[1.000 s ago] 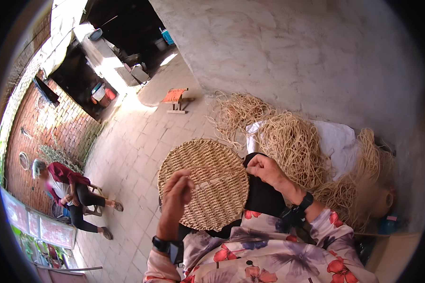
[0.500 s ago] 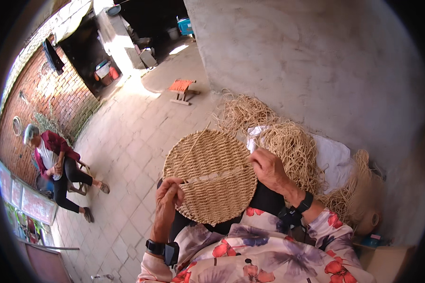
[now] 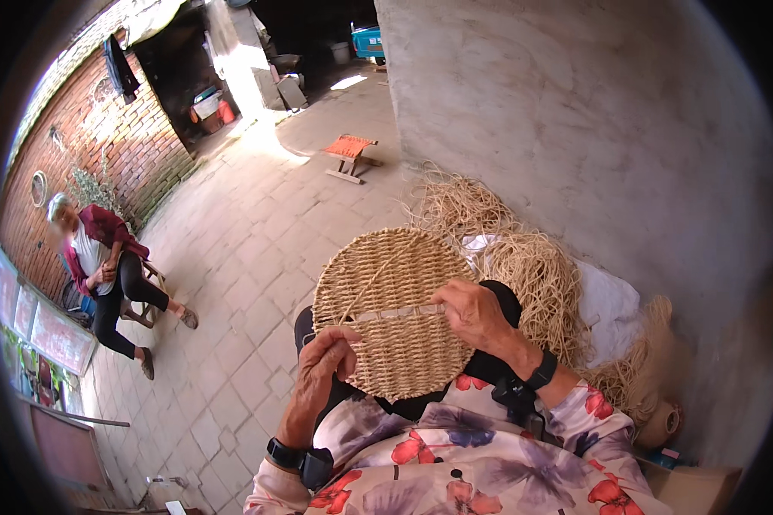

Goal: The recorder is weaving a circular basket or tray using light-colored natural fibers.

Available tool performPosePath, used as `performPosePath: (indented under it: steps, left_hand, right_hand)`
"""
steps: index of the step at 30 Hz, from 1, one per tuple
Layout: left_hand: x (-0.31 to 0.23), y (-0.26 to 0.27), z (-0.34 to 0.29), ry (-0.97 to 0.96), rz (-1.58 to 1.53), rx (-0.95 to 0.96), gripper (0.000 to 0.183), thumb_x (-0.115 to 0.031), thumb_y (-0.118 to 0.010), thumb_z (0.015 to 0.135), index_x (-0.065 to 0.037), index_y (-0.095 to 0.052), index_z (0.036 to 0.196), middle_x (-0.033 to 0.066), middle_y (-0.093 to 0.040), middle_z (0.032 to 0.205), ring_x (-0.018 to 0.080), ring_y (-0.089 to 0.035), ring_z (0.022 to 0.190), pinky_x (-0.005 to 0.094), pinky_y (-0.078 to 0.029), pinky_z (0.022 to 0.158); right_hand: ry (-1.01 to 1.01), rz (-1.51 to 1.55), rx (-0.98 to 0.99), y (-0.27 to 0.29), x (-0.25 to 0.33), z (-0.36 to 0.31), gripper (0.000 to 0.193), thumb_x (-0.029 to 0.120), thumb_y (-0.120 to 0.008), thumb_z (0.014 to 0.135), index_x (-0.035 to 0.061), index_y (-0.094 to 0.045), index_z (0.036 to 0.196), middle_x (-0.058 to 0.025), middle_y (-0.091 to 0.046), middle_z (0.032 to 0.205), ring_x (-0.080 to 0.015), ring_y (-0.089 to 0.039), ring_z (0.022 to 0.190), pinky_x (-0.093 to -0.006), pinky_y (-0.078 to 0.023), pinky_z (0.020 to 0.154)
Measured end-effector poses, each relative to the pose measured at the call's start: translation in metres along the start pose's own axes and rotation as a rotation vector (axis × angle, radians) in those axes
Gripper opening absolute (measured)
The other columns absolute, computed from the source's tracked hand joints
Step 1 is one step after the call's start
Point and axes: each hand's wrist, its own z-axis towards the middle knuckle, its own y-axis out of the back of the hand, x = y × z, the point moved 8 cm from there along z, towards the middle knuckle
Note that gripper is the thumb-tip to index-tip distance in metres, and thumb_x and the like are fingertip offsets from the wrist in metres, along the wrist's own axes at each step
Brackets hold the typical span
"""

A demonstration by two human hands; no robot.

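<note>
A round disc woven from straw-coloured rope (image 3: 404, 365) rests on my lap, tilted toward me. A narrow gap crosses its middle, with pale cross strands showing in it. One loose cord (image 3: 374, 287) lies slantwise over the upper half. My left hand (image 3: 326, 352) is closed in a pinch at the left end of the gap; a thin dark thing shows beside its fingertips, too small to name. At the gap's right part, my right hand (image 3: 477, 318) pinches with thumb and forefinger against the weave. Whatever is between those fingertips is hidden.
Heaps of loose rope (image 3: 532, 287) lie on a white cloth (image 3: 605, 313) to my right, along a grey wall (image 3: 567, 112). A folding stool with an orange seat (image 3: 349, 146) stands ahead on the paved floor (image 3: 232, 283). Another person (image 3: 107, 266) sits at the left.
My right hand has moved left from the disc's right edge, along the gap. My left hand stays near the left end. The view has shifted slightly.
</note>
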Motion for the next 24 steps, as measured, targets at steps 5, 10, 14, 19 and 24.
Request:
performPosePath:
  steps: [5, 10, 14, 19, 24]
  left_hand:
    - [0.013, 0.005, 0.005, -0.003, -0.013, -0.080, 0.021, -0.016, -0.045, 0.103, -0.004, -0.062, 0.110, -0.0010, -0.050, 0.064, 0.0056, -0.042, 0.057, 0.0198, -0.032, 0.052]
    - [0.008, -0.001, -0.005, 0.013, 0.085, -0.045, 0.018, -0.014, -0.046, 0.101, -0.008, -0.062, 0.107, -0.0014, -0.051, 0.062, 0.0049, -0.043, 0.054, 0.0193, -0.032, 0.050]
    - [0.018, -0.042, -0.017, 0.238, 0.042, 0.346, 0.020, -0.009, -0.046, 0.101, -0.003, -0.064, 0.106, 0.0011, -0.057, 0.068, 0.0072, -0.051, 0.060, 0.0204, -0.038, 0.055]
    - [0.015, -0.093, -0.027, 0.432, 0.036, 0.624, 0.022, -0.010, -0.047, 0.101, -0.002, -0.066, 0.110, 0.0004, -0.056, 0.072, 0.0071, -0.051, 0.067, 0.0214, -0.040, 0.061]
    - [0.036, -0.120, -0.029, 0.497, 0.057, 0.776, 0.029, -0.013, -0.048, 0.102, -0.005, -0.054, 0.129, 0.0029, -0.064, 0.088, 0.0085, -0.054, 0.065, 0.0224, -0.048, 0.064]
  right_hand:
    - [0.240, -0.075, 0.033, -0.037, 0.037, 0.016, 0.017, 0.005, -0.055, 0.079, 0.0054, -0.066, 0.093, -0.0123, -0.060, 0.087, -0.0295, -0.060, 0.087, -0.0406, -0.051, 0.075]
    - [0.089, 0.254, 0.037, -0.050, 0.057, 0.017, 0.023, 0.011, -0.054, 0.092, 0.0032, -0.063, 0.112, -0.0107, -0.061, 0.084, -0.0246, -0.062, 0.081, -0.0344, -0.050, 0.073]
    - [-0.418, 1.343, 0.306, -0.060, 0.074, 0.001, 0.032, 0.024, -0.048, 0.104, -0.0004, -0.057, 0.122, -0.0028, -0.059, 0.080, -0.0101, -0.060, 0.074, -0.0227, -0.048, 0.066]
    - [-0.497, 1.472, 0.000, -0.023, 0.045, -0.022, 0.031, 0.026, -0.045, 0.105, 0.0033, -0.058, 0.121, 0.0014, -0.051, 0.075, -0.0046, -0.050, 0.059, -0.0175, -0.042, 0.048]
    - [-0.572, 1.288, -0.089, 0.010, -0.004, -0.051, 0.028, 0.024, -0.050, 0.103, 0.0026, -0.058, 0.120, 0.0026, -0.053, 0.072, -0.0027, -0.043, 0.056, -0.0176, -0.035, 0.049]
